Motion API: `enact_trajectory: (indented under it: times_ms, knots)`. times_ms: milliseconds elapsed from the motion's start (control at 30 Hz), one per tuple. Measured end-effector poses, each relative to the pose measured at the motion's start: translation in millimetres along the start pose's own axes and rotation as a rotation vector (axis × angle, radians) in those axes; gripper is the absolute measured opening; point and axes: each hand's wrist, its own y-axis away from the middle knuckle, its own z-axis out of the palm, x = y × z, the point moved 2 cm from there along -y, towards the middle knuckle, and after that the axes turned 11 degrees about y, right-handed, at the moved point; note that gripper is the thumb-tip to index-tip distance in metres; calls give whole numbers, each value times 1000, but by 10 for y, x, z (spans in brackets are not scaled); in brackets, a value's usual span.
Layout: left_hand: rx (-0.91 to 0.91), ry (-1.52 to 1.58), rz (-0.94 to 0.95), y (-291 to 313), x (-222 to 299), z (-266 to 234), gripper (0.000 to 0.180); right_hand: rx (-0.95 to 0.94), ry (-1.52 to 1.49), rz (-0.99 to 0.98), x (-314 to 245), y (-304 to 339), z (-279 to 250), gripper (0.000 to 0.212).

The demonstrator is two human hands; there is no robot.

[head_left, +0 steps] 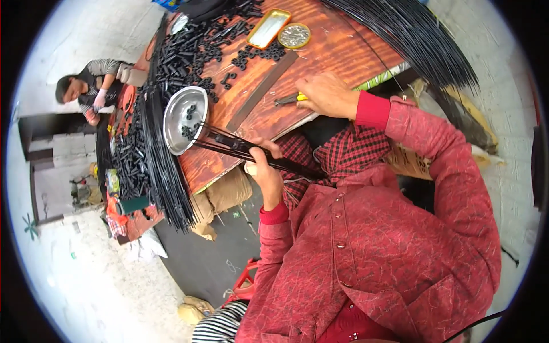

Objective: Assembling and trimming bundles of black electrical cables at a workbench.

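My left hand (266, 168) is closed around a bundle of thin black rods (229, 142), which look like umbrella ribs. Its far ends fan out at the rim of a shiny metal bowl (169, 120) holding a few small black parts (189, 132). The near end runs back to my lap, over the checked cloth. Above the table's near edge, my right hand (329, 94) grips pliers (290, 99) with yellow handles, their dark jaws pointing left. The jaws touch no rod. A flat dark strip (260, 92) lies on the table between the bowl and the pliers.
Many short black tubes (186, 60) and rings (263, 54) are strewn over the reddish wooden table (320, 48). A yellow-rimmed tray (249, 42) sits beside a round dish of small metal bits (294, 36). Long black rods lie left (157, 154) and upper right (406, 37). A co-worker (106, 80) is at far left.
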Motion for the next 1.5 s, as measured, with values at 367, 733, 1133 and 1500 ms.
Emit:
enact_trajectory:
  times_ms: [367,733,1133,1500]
  knots:
    - [-158,-318,172,76,767,854,34,288,-586,-316,-368,369,-41,10]
    - [-112,-19,490,496,2501,336,34,-327,-601,-404,-632,983,1033,29]
    - [-2,188,469,576,2832,-696,31,-432,-891,-56,-710,1223,932,34]
    - [521,338,594,1143,1999,-2036,34,-301,-1224,83,-912,1293,819,22]
